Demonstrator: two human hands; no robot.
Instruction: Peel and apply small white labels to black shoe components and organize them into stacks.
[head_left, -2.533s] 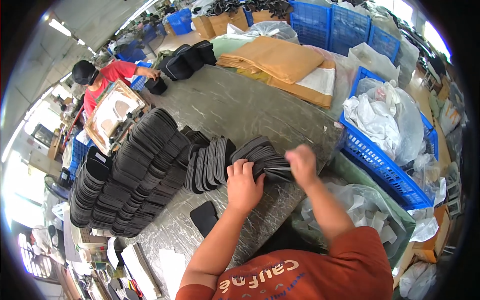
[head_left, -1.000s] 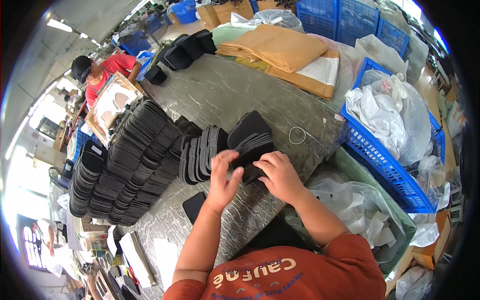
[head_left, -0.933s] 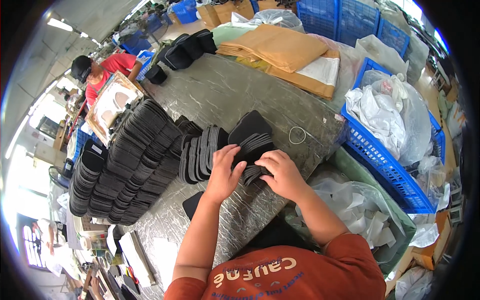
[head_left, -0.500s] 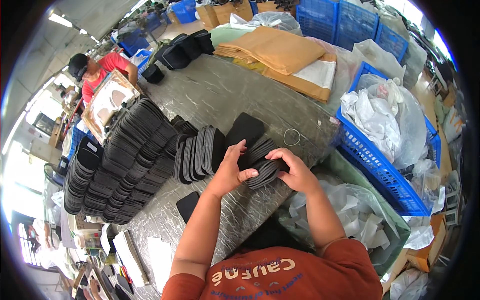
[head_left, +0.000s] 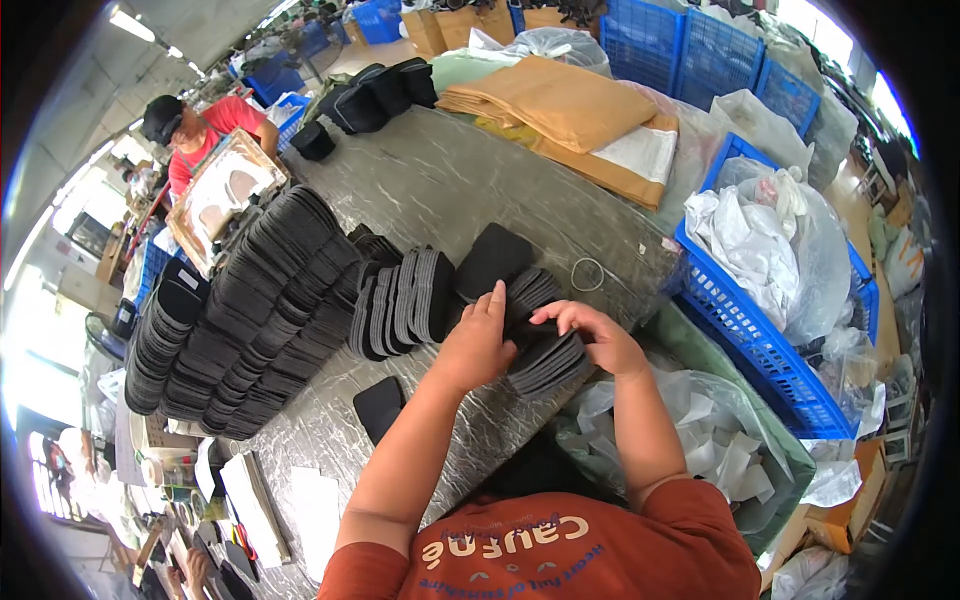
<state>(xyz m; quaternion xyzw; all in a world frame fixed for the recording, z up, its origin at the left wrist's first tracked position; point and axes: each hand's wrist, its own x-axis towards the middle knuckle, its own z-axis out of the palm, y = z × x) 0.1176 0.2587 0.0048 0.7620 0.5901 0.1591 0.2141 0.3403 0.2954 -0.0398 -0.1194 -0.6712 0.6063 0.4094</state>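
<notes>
Fingers of my right hand (head_left: 605,338) bend over the upper right edge of a fanned bundle (head_left: 548,368) of dark pads and appear to grip it, though I can't make out from here how firmly the thumb is set. On my left hand (head_left: 480,345) the fingers run straight and close together, the palm turned in toward the bundle and not closed on anything; whether the fingertips touch the pads I cannot tell. The bundle sits between the two hands, near the table edge closest to the body. What would worry me is the fan splaying: with the layers out of line, uneven pressure from one side could let the outer ones slide off, perhaps over that edge. A careless left wrist might also knock the neighbouring row of pads (head_left: 402,303), which leans in a slanted run. The pads look thin, soft and matte, with rounded corners; the row shows grey, felt-like edges against black faces. Beyond the bundle a black pad (head_left: 495,262) lies flat, and near it a thin pale loop (head_left: 588,274) rests on the glossy, marble-veined table (head_left: 440,185). Ribbed black stacks (head_left: 250,310) rise to the left.
</notes>
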